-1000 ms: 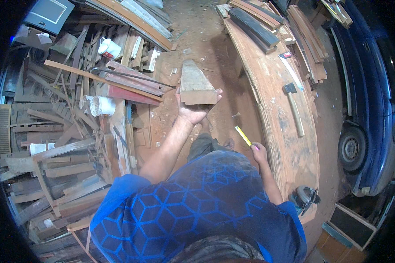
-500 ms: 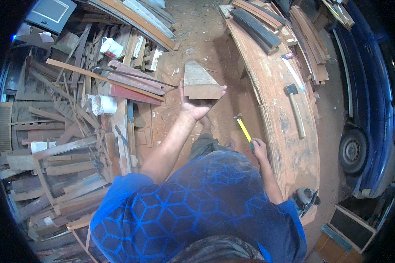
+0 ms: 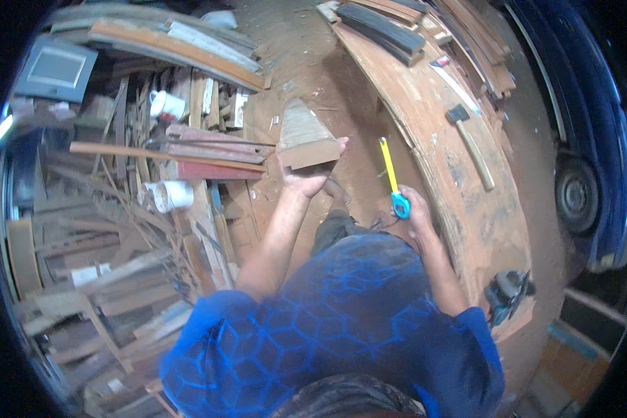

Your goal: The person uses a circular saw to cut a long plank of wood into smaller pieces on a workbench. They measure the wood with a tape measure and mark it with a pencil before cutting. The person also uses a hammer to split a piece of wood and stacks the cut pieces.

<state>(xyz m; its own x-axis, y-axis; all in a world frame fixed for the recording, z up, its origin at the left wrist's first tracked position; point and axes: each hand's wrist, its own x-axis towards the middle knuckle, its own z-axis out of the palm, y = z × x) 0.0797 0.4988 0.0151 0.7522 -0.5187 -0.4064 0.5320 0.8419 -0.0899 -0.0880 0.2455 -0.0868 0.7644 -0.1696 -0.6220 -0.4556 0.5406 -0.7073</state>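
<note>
A wooden board (image 3: 304, 129) rests on my left hand (image 3: 306, 182), its pale sawn end facing me and its grey top narrowing away. The fingers and thumb curl up around its sides from below. In my right hand (image 3: 416, 207) is a turquoise tape measure (image 3: 400, 206), gripped by its case. Its yellow blade (image 3: 387, 161) sticks out a short way, pointing up and away from me. Blade and board are apart, the tape being to the right, beside the workbench edge.
On the right, a long wooden workbench (image 3: 491, 230) bears a hammer (image 3: 472, 150), a handsaw (image 3: 455, 85), dark beams (image 3: 382, 33) and a power tool (image 3: 508, 292). Scrap wood (image 3: 118, 279) and white buckets (image 3: 170, 196) crowd the left. A blue vehicle (image 3: 595, 139) stands beyond the bench.
My right hand has risen and turned, bringing the tape measure's case into sight with its blade more upright. The board has tilted slightly in my left hand. The whole view has shifted.
</note>
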